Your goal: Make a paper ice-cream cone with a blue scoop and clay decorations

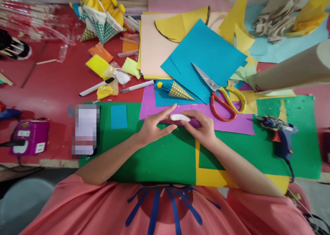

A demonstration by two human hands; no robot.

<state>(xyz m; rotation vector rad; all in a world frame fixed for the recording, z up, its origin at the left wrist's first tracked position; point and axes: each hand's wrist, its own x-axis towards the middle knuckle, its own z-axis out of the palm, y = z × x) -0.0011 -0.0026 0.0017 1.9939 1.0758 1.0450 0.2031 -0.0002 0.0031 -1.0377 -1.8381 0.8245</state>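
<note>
A small white roll of what looks like soft modelling clay (179,117) is pinched at its right end by my right hand (203,126), between thumb and fingers. My left hand (154,126) faces it from the left, thumb and forefinger spread apart around the roll's free end. Both hands are over the purple sheet (237,126) and the green sheet (160,159). Just beyond them lies a small paper cone (180,91) with a yellow grid pattern, a blue top and a yellow ball. White clay in a clear wrapper (122,77) sits further left.
Scissors (212,87) with red and yellow handles lie at right, on blue paper (203,52). A glue gun (282,138) rests far right, near a thick tube (291,68). Left are a blurred-out phone (86,130), markers (138,86), yellow clay (98,65) and a purple box (29,137).
</note>
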